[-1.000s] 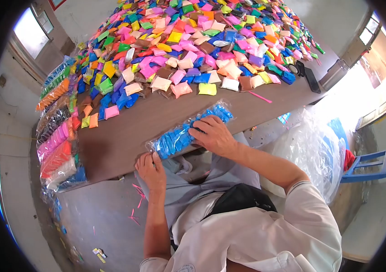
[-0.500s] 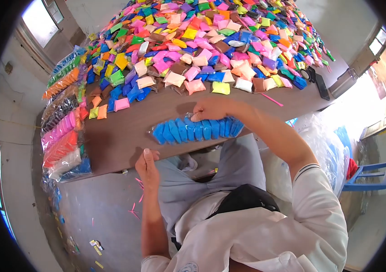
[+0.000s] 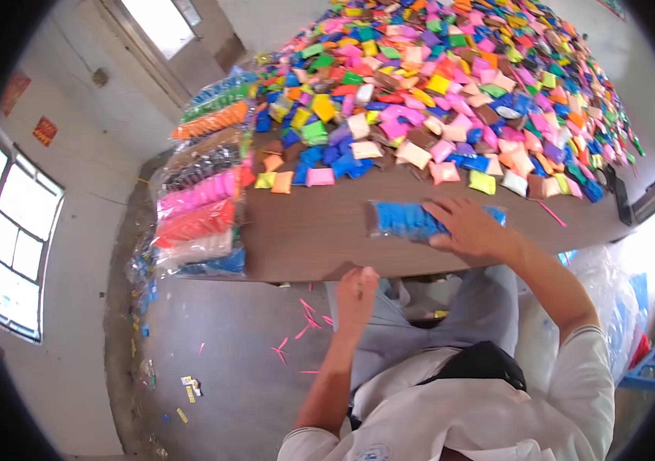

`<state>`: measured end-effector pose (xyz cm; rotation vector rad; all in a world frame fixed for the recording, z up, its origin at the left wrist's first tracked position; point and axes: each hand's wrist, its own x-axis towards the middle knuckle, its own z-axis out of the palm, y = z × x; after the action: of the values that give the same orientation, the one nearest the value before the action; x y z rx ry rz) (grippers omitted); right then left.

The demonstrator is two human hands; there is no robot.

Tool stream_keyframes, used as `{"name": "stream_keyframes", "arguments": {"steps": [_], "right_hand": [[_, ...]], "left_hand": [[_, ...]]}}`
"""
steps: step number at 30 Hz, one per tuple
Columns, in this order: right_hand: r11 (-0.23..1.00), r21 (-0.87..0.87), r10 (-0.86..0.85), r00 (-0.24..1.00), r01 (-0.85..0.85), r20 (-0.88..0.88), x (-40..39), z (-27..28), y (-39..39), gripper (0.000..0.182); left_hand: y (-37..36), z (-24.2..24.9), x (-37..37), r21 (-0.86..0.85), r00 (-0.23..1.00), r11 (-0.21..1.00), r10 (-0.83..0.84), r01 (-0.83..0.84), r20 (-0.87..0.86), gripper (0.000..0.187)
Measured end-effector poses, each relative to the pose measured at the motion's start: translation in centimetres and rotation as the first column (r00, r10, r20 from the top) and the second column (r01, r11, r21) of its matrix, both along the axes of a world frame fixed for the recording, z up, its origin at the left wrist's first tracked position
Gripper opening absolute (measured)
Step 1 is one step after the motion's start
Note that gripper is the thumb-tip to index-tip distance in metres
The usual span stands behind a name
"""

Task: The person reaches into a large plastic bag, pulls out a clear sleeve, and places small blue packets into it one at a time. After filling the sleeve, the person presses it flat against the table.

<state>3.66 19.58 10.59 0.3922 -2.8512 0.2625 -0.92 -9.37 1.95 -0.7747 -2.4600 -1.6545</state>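
Observation:
A clear bag packed with a row of blue packets (image 3: 408,220) lies flat on the table near its front edge. My right hand (image 3: 470,230) rests on top of this bag, palm down, fingers stretched out and thumb apart, covering its middle. At the table's front edge, to the left of the bag, is my left hand (image 3: 360,296). Its fingers are curled in, and nothing shows in them.
A large heap of small coloured packets (image 3: 435,84) covers the back of the table (image 3: 304,238). Filled clear bags (image 3: 197,219) are lined up along the left edge. Pink strips (image 3: 308,315) lie on the floor. A dark phone-like object (image 3: 618,196) stands at the right.
My right hand has gone from pinching the blue bag's upper edge to lying flat over it; the bag now rests on the table. The view has turned left.

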Motion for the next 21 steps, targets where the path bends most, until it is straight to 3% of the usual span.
{"name": "stream_keyframes", "arguments": {"steps": [4,7,17,21], "right_hand": [[0.991,0.106,-0.094,0.988,0.081,0.125,0.4,-0.8,-0.8,0.071],[0.990,0.109,-0.102,0.987,0.089,0.120,0.5,-0.9,-0.7,0.071],[0.997,0.025,-0.075,0.996,0.074,0.053,1.1,-1.0,-0.6,0.071],[0.995,-0.076,-0.051,0.982,0.065,0.183,0.4,-1.4,0.6,0.081]], "left_hand": [[1.6,-0.2,0.7,-0.142,0.909,0.987,0.008,-0.073,-0.416,0.020],[2.3,-0.4,1.4,-0.148,0.854,0.978,0.050,-0.147,-0.518,0.014],[2.7,-0.3,2.0,-0.184,0.822,0.967,0.043,-0.178,-0.568,0.012],[2.8,-0.6,2.3,-0.197,0.830,0.966,0.028,-0.165,-0.557,0.011]]}}
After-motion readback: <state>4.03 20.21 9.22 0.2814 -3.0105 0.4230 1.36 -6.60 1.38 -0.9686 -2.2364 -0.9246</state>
